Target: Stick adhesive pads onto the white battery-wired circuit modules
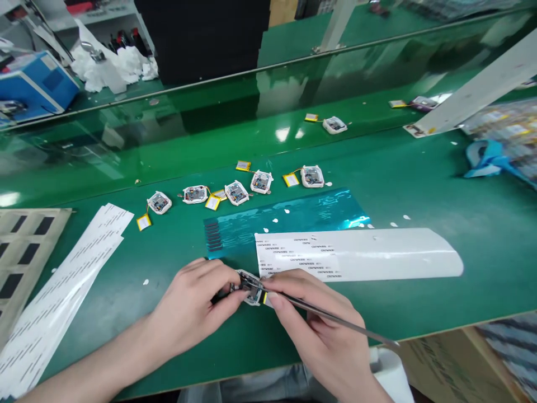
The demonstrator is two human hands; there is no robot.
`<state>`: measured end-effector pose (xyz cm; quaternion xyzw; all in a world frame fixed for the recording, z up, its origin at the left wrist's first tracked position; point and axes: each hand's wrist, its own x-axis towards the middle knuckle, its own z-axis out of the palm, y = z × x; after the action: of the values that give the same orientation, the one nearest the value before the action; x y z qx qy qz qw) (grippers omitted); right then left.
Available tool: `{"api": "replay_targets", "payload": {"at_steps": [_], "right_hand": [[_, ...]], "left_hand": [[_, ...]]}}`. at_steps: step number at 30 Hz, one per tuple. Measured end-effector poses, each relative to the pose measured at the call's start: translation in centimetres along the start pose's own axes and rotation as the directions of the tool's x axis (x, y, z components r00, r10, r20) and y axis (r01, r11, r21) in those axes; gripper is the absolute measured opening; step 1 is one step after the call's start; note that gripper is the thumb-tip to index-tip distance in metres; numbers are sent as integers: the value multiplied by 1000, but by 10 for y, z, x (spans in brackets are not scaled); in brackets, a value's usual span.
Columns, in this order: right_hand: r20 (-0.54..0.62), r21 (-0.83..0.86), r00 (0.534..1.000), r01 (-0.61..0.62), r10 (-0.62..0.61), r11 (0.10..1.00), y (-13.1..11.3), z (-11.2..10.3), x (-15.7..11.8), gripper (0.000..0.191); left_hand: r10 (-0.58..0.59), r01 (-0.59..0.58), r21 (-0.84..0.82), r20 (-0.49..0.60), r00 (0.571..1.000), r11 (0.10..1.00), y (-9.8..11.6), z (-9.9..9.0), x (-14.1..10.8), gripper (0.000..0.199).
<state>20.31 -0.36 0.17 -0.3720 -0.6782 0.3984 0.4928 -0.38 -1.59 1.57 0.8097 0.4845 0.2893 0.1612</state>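
Left hand (pixel 191 305) pinches white-framed circuit board (pixel 251 288), right hand (pixel 319 319) closed on tweezers (pixel 361 329), over green workbench (pixel 461 313).

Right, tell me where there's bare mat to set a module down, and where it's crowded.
Open green mat lies right of the right hand, below the white label strip. Another patch sits above that strip, right of the teal film and the last circuit module. Crowded: the row of modules and yellow batteries, and around the left hand and the held module.
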Motion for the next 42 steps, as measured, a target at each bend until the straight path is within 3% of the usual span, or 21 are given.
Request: {"api": "replay_targets", "payload": {"at_steps": [6, 14, 42], "right_hand": [[32, 30, 999, 30, -31, 999, -2, 1, 1, 20], [108, 60, 993, 49, -55, 997, 1, 0, -1, 25], [131, 48, 991, 21, -27, 999, 0, 2, 2, 23]], "left_hand": [[-44, 55, -154, 73, 996, 987, 3, -1, -4, 16], [-206, 259, -219, 238, 949, 941, -1, -16, -7, 17], [-215, 272, -249, 231, 949, 929, -4, -14, -4, 16]]}}
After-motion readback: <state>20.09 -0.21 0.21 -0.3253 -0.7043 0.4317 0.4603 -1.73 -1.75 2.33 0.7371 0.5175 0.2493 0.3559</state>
